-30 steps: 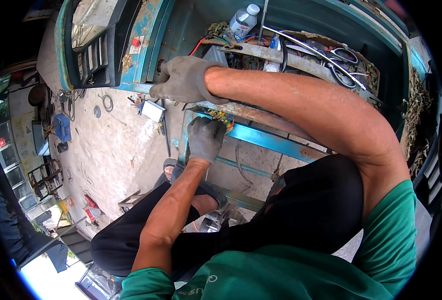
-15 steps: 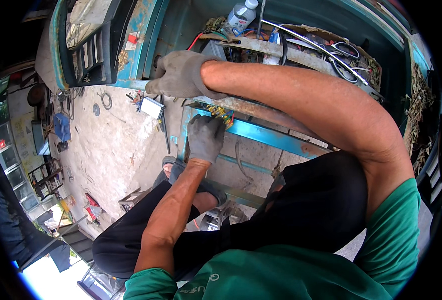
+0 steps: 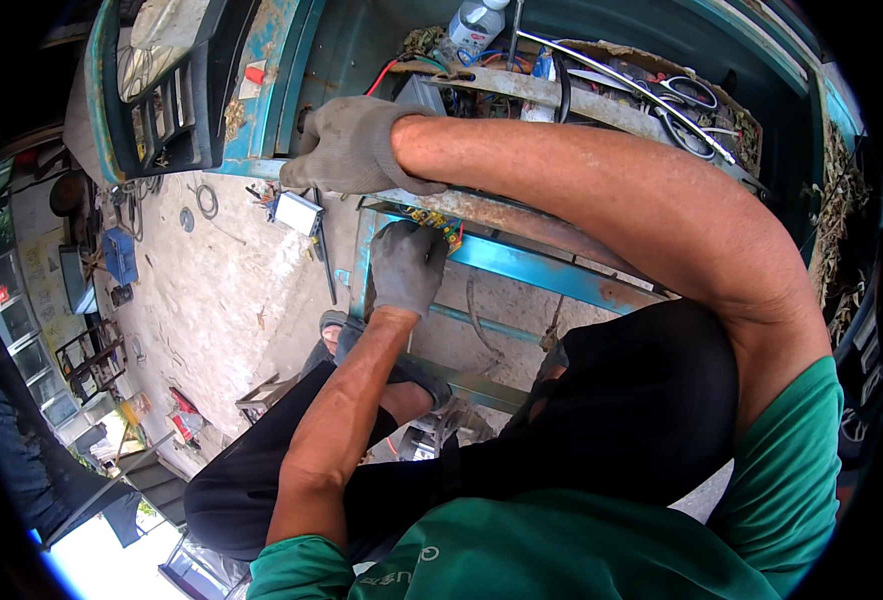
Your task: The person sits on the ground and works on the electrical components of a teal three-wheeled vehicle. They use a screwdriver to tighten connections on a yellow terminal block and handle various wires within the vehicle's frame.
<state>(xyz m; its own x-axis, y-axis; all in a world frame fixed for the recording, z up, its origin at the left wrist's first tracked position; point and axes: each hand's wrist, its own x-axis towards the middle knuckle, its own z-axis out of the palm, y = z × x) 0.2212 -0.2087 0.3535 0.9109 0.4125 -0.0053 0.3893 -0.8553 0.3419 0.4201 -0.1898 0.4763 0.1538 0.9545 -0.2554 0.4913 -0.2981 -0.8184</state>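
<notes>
My left hand, in a grey glove, is over the left end of a blue metal bar. Its fingers are curled in against a small cluster of yellow and green parts with a bit of red; the fingertips are partly hidden. My right arm reaches across to the left. In a brownish-grey glove, my right hand is closed at the corner of a teal metal body; what its fingers grip there is hidden.
A teal compartment beyond my right arm holds a plastic bottle, scissors, a long metal rod and wires. A black grille panel stands at left. On the floor lie a silver box and a cable coil.
Both hands have shifted slightly left in the picture, along with the surrounding frame. The left hand has turned a little at the yellow and green cluster, and more of the cluster shows.
</notes>
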